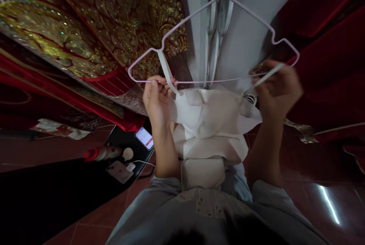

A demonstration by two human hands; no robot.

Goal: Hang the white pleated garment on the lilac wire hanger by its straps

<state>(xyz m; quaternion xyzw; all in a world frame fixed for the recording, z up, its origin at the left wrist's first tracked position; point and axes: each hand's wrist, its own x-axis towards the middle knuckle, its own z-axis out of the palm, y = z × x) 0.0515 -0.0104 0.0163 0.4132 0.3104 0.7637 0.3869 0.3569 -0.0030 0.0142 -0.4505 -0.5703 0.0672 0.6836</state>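
Note:
A thin pale wire hanger (199,11) hangs in front of me from above. A white garment (212,123) droops below its bottom bar, with one white strap (165,66) looped over the hanger's left side. My left hand (156,98) is closed, pinching that strap and the bar. My right hand (278,89) is blurred by motion and closed around another white strap (268,74) near the hanger's right end.
Red and gold embroidered garments (85,28) hang at the left; dark red cloth (333,47) hangs at the right. A black surface (57,191) at lower left bears two phones (145,137), a charger and a red-capped bottle (101,153). The floor is red tile (313,199).

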